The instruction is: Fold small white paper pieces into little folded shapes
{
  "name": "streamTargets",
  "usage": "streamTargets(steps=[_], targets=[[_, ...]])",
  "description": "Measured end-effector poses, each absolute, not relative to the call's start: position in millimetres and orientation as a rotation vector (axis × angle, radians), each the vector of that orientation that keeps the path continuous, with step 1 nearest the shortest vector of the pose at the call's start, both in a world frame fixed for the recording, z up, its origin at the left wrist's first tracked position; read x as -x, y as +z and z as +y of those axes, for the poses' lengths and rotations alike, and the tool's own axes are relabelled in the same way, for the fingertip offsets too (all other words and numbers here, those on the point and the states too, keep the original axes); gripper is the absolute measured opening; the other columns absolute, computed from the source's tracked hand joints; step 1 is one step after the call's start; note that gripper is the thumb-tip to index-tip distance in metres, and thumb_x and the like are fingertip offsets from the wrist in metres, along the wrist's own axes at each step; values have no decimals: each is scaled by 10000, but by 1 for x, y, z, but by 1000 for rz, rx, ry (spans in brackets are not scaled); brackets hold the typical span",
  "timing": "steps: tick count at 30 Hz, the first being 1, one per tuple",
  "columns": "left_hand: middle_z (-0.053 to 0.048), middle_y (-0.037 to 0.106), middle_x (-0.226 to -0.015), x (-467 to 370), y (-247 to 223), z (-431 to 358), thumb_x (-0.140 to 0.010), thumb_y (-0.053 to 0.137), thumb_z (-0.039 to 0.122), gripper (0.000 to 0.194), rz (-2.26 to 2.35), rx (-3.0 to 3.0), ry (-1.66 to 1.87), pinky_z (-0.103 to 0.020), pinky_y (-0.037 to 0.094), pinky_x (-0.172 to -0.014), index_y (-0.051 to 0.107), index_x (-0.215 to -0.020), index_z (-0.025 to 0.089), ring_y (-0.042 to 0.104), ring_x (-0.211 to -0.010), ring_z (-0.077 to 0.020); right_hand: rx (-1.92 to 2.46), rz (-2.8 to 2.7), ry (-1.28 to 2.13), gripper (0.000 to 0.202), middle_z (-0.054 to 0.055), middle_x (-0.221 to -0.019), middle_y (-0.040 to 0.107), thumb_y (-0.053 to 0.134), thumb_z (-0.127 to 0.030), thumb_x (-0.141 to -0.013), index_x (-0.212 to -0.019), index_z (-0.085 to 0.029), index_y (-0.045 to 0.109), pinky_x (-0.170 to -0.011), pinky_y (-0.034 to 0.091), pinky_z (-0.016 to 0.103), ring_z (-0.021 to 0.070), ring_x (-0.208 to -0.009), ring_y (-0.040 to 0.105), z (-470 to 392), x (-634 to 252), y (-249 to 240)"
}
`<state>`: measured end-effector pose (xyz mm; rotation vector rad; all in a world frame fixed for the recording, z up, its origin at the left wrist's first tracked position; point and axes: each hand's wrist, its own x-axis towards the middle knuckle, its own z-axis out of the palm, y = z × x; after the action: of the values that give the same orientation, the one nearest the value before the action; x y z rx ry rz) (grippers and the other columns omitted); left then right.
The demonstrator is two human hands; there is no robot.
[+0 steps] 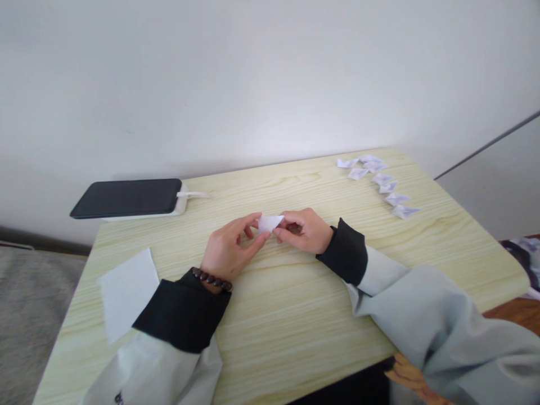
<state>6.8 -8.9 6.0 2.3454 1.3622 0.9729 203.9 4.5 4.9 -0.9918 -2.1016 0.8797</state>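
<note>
A small piece of folded white paper (269,223) is held just above the middle of the wooden table. My left hand (233,243) pinches its left side between thumb and fingers, with a dark beaded bracelet at the wrist. My right hand (306,229) grips the right corner of the same paper with thumb and fingertips. The paper's lower edge is partly covered by the thumbs. At the far right of the table lie several small folded paper shapes (397,199) in a loose curved row. Flat white paper sheets (129,292) rest beside my left sleeve.
A dark phone (129,197) sits on a white block at the back left, with a white cable (196,194) plugged into its right end. Behind the table (261,320) rises a white wall (261,84). Grey fabric (34,320) lies past the left edge.
</note>
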Motion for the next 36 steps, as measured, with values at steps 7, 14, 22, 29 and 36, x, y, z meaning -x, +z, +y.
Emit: streamTargets(steps=[7,14,22,29,36], targets=[[-6,696,-782,-7,5,-9,-789,615,342,342,1364,-2371,975,-218,508,-631,612,-1077,157,599,-618,-96,982,-2102,879,178,-16,-563,586,545,-248,-794,-650,-148,575,-467,349,165,49,-455,449,4,-203,5],[-12,700,-782,-8,6,-10,-794,598,342,328,1366,-2390,986,-218,510,-625,616,-1065,157,600,-604,-98,969,-2092,891,160,-22,-561,585,546,-245,-794,-663,-157,569,-462,346,165,53,-456,456,5,-204,7],[-17,686,-736,-8,2,-9,-802,572,313,312,1405,-2518,1032,-220,495,-609,608,-1066,152,605,-610,-113,1170,-2121,573,138,-24,-560,567,501,-234,-805,-695,-165,551,-497,320,195,70,-466,462,-4,-189,5],[-28,667,-742,-13,0,-10,-801,515,233,391,1422,-2638,945,-232,483,-610,523,-1184,152,604,-629,-129,1180,-2221,236,155,-13,-581,591,478,-231,-831,-703,-182,551,-556,313,231,108,-526,510,-6,-179,3],[-53,656,-850,-26,2,-8,-765,496,153,456,1463,-2539,914,-263,497,-680,469,-1220,153,609,-740,-159,1159,-2253,118,162,-4,-591,600,479,-196,-831,-686,-181,552,-576,314,240,114,-532,507,-1,-183,3]])
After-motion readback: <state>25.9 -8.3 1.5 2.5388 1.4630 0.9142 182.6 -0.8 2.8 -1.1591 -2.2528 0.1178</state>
